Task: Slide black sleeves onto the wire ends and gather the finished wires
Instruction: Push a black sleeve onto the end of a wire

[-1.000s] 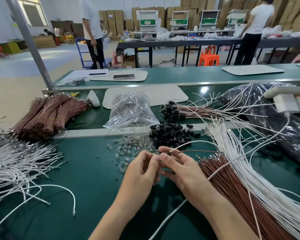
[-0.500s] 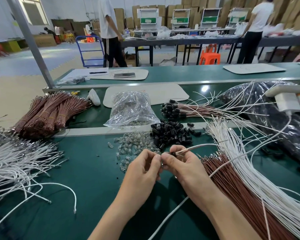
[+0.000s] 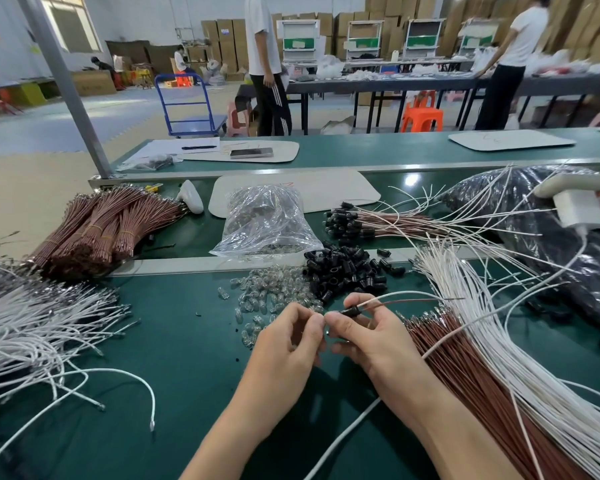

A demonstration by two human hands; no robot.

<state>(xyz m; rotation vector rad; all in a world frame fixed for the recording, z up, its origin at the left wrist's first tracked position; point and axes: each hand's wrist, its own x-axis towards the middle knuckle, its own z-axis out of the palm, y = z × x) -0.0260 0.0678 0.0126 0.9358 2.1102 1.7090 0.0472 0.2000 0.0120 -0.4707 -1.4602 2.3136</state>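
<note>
**Sleeving a wire pair at the green worktop**

Looking down through the head view, the two bare hands meet at the middle of the green worktop (image 3: 174, 358). The right hand (image 3: 368, 337) has its grip clenched on a black sleeve (image 3: 351, 311), pinched between thumb and forefinger, with a white wire (image 3: 406, 294) and a brown wire (image 3: 413, 301) running out of the sleeve's far end toward the right. The left hand (image 3: 288, 344) has its fingertips drawn together right against the right hand's thumb at the sleeve's near end; whether its grip actually holds anything I cannot tell, as the fingers hide the spot.

Just beyond the hands lies a heap of loose black sleeves (image 3: 347, 268), and beside it to the left a scatter of small clear bulbs (image 3: 274, 292). Behind those sits a crumpled clear plastic bag (image 3: 264, 223). The finished wires (image 3: 378, 223), their ends capped in black, lie in a bunch on the far strip of the worktop, right of the bag. To the right of the hands, a sheaf of loose brown wires (image 3: 465, 375) and a sheaf of white wires (image 3: 499, 341) fan across the surface side by side. Tied brown bundles (image 3: 101, 230) rest at the far left, with a tangle of white leads (image 3: 32, 327) nearer. A dark plastic bag (image 3: 551, 237) fills the right edge.
</note>
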